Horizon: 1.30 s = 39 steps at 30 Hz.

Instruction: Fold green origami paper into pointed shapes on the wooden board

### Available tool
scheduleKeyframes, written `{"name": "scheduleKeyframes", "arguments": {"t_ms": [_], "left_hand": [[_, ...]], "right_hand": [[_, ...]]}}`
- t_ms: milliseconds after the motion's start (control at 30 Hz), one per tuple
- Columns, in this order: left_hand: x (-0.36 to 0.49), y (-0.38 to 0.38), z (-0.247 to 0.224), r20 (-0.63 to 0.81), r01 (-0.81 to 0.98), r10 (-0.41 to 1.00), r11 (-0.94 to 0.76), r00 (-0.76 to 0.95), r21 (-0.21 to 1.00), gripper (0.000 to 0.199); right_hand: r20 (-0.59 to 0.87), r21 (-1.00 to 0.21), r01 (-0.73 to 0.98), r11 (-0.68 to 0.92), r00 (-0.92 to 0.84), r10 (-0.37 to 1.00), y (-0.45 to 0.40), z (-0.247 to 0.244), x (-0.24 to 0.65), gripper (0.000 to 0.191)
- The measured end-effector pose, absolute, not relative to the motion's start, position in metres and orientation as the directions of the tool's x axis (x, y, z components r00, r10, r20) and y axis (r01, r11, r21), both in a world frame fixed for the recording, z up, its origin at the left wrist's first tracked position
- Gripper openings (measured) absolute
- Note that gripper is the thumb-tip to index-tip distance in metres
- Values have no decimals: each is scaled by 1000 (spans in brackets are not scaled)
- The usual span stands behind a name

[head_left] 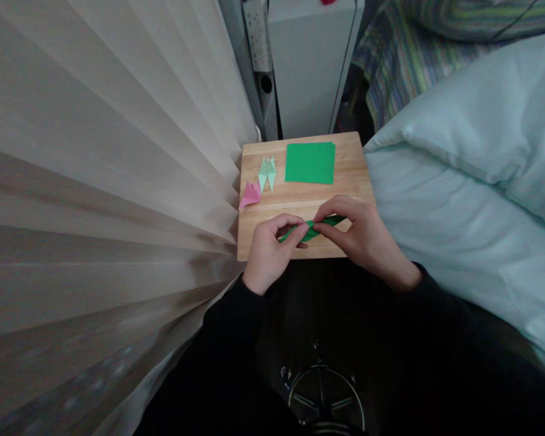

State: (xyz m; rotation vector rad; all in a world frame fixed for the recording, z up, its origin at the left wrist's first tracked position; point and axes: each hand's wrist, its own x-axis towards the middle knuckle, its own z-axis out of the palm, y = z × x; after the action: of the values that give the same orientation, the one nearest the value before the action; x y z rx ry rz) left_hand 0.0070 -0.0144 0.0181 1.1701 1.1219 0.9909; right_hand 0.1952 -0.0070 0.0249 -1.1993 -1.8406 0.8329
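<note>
A narrow folded piece of green origami paper is held between my two hands, just above the front part of the small wooden table. My left hand pinches its left part between thumb and fingers. On the other side, my right hand grips the paper with thumb and index finger close to its middle. The thumbs nearly meet, and the fingers hide some of the folds. Behind them lies a stack of green paper sheets. A pale green folded paper piece and a pink one rest at the table's left.
A pleated curtain hangs along the table's left edge. To the right is a bed with pale blue bedding. A grey cabinet stands behind the table. Below, a round metal chair base shows on the dark floor.
</note>
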Motion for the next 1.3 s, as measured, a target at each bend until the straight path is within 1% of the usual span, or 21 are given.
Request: {"name": "scheduleKeyframes", "arguments": {"t_ms": [200,300,400,600,767,833,900,933,967,1033,1133,1233,1300], "left_hand": [[7,-15,21,-100,51,978,93,185,994,18],[6,-15,23,-93,90,979,78,179,993,17],[5,-15,24,-102,129,978,79,180,988,18],[4,-16,24,-106,208,971,61,213,976,16],[3,-16,21,-14,319,973,-62,231,946,10],[3,-15,20,12,325,978,-81,209,942,9],[3,-13,17,-8,258,992,-26,130,966,9],[3,-12,16,-37,188,997,23,72,982,11],[3,-11,14,-77,98,997,75,13,992,14],[4,-11,10,-169,-97,983,161,-75,982,21],[8,-11,7,-258,-298,958,212,-124,931,28],[11,-13,9,-275,-393,952,204,-133,897,28],[13,-14,12,-279,-437,954,206,-110,876,28]], "right_hand": [[235,-847,413,335,-276,932,-8,22,194,7],[223,-834,440,334,-285,932,-8,21,194,7],[221,-796,493,352,-304,927,-8,20,195,9],[218,-700,599,389,-339,915,-10,23,196,7],[205,-675,620,401,-364,908,-12,21,195,10],[221,-666,634,394,-337,915,-12,20,196,13],[278,-662,656,364,-236,931,-11,18,196,15],[318,-663,665,343,-165,934,-10,18,196,13],[355,-669,667,327,-100,930,-9,18,196,12],[397,-695,642,324,-33,917,-8,17,195,11],[399,-749,561,352,-41,916,-11,18,190,18],[372,-802,497,332,-20,928,-15,18,184,26],[324,-842,439,313,-53,945,-16,17,181,26]]}}
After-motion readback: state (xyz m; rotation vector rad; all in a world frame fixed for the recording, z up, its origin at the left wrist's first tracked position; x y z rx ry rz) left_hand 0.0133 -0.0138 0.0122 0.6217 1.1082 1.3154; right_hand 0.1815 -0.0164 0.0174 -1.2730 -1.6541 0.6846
